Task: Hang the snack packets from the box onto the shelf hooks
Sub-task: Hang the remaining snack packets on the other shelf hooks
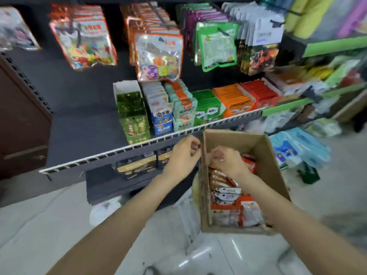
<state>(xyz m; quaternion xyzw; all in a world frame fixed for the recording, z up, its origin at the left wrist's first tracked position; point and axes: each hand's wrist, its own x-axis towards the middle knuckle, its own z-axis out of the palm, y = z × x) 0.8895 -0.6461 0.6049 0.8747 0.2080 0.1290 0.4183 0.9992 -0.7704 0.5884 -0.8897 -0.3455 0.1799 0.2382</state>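
A brown cardboard box (pixel 264 153) sits just below the shelf edge, with several red and white snack packets (pixel 228 195) lying in it. My left hand (pixel 183 155) is beside the box's left wall, fingers curled at its top rim; whether it grips the rim is unclear through blur. My right hand (pixel 226 161) is inside the box above the packets, fingers curled, and what it holds is hidden. Snack packets (pixel 158 56) hang on hooks (pixel 160 16) above the shelf.
The shelf (pixel 83 124) carries rows of small packets (pixel 178 108) behind a white front rail (pixel 139 145), with bare black surface at its left. More goods hang below the rail. Blue packs (pixel 297 147) lie on the floor at the right.
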